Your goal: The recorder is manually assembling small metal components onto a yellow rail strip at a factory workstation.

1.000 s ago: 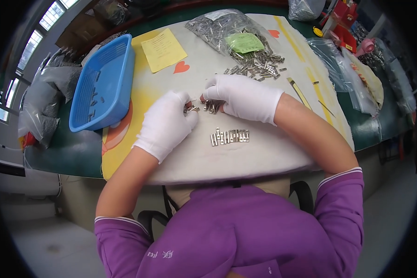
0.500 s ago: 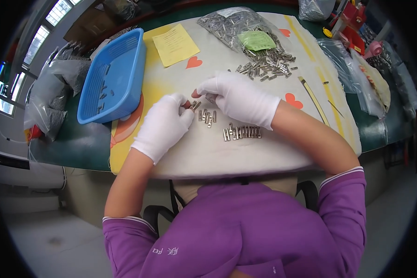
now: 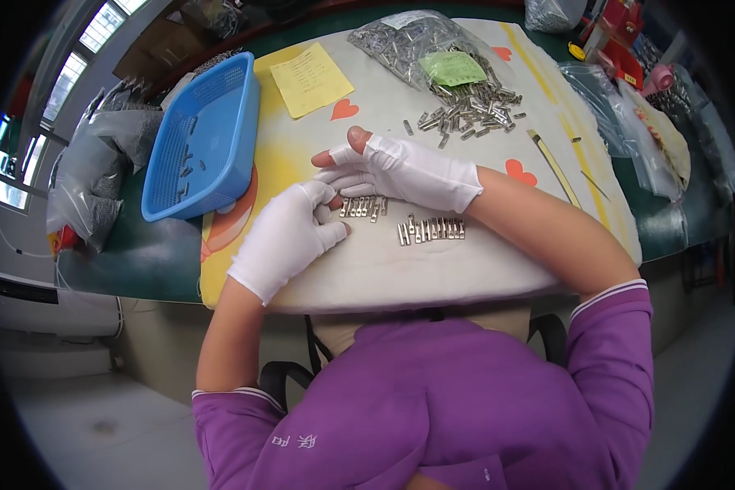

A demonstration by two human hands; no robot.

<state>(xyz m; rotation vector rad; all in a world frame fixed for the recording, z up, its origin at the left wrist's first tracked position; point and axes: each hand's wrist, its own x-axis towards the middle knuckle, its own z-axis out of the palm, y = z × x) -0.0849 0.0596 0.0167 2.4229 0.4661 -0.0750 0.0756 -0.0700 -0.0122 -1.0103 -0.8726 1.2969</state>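
Metal pins (image 3: 364, 207) lie in a short row on the white work mat (image 3: 433, 269), right between my two gloved hands. My left hand (image 3: 290, 237) rests on the mat just left of them, fingers loosely curled, gripping nothing I can make out. My right hand (image 3: 408, 170) lies flat and open just beyond them, fingertips pointing left. A second row of pins (image 3: 431, 230) sits to the right, nearer me. Farther off lie a loose pin heap (image 3: 465, 110) and, far left, a blue basket (image 3: 200, 147).
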